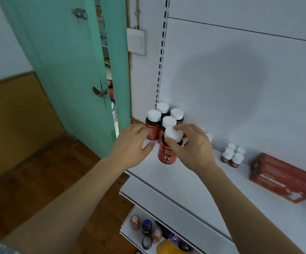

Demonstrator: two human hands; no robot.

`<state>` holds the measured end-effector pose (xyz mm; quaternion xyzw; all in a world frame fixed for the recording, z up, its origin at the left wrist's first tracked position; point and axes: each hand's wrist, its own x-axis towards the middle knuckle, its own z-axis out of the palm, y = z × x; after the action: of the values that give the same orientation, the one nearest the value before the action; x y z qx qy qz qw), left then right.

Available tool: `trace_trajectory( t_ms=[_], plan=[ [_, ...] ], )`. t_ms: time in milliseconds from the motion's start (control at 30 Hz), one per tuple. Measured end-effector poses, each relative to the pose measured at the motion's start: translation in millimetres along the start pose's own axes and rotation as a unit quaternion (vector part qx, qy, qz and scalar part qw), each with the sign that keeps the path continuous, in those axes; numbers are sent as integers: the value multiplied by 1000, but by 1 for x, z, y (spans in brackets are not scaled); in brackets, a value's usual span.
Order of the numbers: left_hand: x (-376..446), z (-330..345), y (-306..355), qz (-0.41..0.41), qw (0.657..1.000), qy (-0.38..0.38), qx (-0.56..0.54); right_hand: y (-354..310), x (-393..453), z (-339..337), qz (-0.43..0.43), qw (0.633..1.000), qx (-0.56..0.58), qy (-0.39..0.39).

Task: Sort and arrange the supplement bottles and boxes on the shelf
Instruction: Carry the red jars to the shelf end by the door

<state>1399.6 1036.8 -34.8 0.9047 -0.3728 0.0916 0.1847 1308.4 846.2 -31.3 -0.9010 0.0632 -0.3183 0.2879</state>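
Several red supplement bottles with white caps [154,115] stand clustered in the back left corner of the white shelf [194,182]. My right hand [190,145] grips the neck and cap of one more red bottle marked "Fe" [167,154], held tilted at the front of that cluster. My left hand [132,143] has relaxed fingers that touch the leftmost bottle [152,133]. Further right stand several smaller dark red bottles [232,156], and a red box [280,177] lies at the right.
The shelf's white back panel [240,79] rises behind the bottles. A lower shelf [130,228] holds mixed bottles and a yellow pack. A green door [71,70] stands ajar to the left, above a wooden floor [38,171].
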Motion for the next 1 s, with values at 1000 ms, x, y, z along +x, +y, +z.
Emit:
trace_trajectory(
  t_ms=[1000],
  plan=[
    [71, -1, -137, 160, 971, -133, -118, -51, 43, 122, 92, 978, -186, 2]
  ],
)
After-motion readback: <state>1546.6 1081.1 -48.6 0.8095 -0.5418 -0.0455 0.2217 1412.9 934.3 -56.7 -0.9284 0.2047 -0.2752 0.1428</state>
